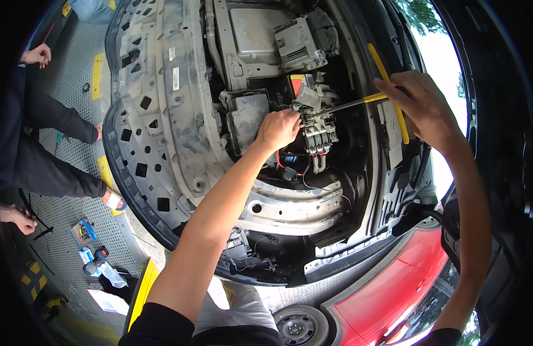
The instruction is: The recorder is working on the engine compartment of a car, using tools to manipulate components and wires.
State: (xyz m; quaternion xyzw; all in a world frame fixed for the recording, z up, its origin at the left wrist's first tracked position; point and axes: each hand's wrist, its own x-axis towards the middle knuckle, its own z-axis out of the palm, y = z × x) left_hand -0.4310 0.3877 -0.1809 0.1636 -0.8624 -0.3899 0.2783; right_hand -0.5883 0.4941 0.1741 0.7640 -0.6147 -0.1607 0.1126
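Note:
My right hand [423, 109] is closed around the yellow crossbar of a T-handle wrench [347, 106]. The steel shaft slants left and its tip meets the top of a fuse and terminal block [319, 131] in the engine bay. Beside that tip, my left hand [278, 130] has its fingers bent and pressed together against the block's left edge; what they pinch is hidden. Partly under the block shows a battery [296, 83] with a red and yellow label. A red wire [278, 159] and thin black cables hang below the block.
A dusty black box [249, 118] sits left of my hand; a finned metal control unit [300, 45] lies farther back. The perforated front panel [157, 109] borders the bay. Left stand another person's legs [53, 167], near a cordless drill [96, 260]. A red car [387, 282] is lower right.

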